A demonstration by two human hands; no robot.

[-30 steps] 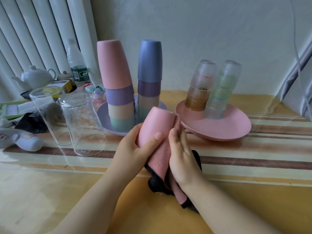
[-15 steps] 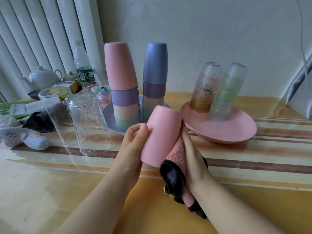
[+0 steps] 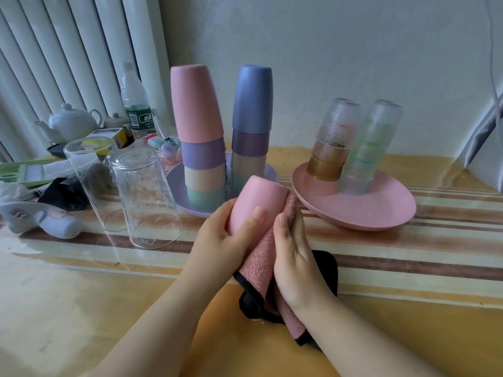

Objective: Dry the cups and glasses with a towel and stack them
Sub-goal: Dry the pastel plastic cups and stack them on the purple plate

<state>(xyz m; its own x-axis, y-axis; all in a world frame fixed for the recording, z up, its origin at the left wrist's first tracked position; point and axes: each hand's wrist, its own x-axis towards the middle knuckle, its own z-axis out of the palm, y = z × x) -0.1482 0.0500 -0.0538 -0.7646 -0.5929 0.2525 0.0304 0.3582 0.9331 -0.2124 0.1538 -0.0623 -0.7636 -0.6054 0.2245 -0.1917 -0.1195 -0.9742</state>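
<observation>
1. The right hand (image 3: 295, 257) lay at 6 o'clock of the view, pressing the towel (image 3: 260, 261) against the cup's side; its fingers wrapped the cloth, gripping it.
2. The towel was pink with a black edge, hanging down below both hands over the table (image 3: 81, 308).
3. The left hand (image 3: 223, 235) sat just at 9 o'clock of the right hand, fingers and thumb curled round the pink cup (image 3: 257, 204), held tilted with its base up and away.
4. At 9 o'clock of the hands two clear glasses (image 3: 141, 197) stood upside down on the table, touching or nearly so.
5. At 12 o'clock, a purple plate (image 3: 177, 183) bore two stacks of inverted cups: the left stack (image 3: 200, 137) topped pink, the right stack (image 3: 251, 123) topped blue.
6. At 2 o'clock, a pink plate (image 3: 381, 210) carried two stacks of textured glasses (image 3: 351, 145), mouths down.
7. Far at 10 o'clock stood a teapot (image 3: 70, 122) and a bottle (image 3: 136, 104), near clutter too small to name.
</observation>
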